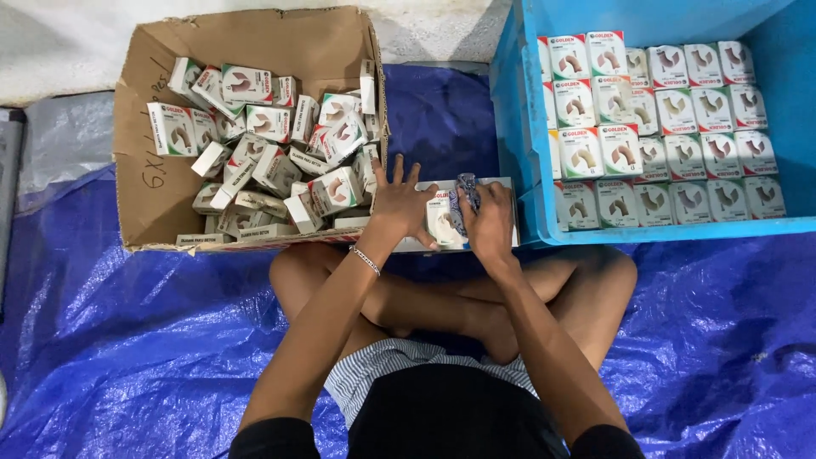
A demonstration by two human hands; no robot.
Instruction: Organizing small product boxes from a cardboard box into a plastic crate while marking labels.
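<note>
My left hand [398, 204] rests with fingers spread on a small white box [444, 223] printed with a pipe elbow picture, steadying it on a flat white board [501, 187] in front of my crossed legs. My right hand [490, 219] is closed on a dark patterned cloth [466, 189] pressed against that box. A cardboard carton [149, 178] at the left holds several similar boxes in a jumble. At the right, a blue plastic crate [518, 102] holds several of the same boxes in neat rows.
A blue tarpaulin [127, 340] covers the floor around me. A grey plastic sheet [59, 140] lies at the far left, and a pale wall or floor edge [59, 42] runs along the top.
</note>
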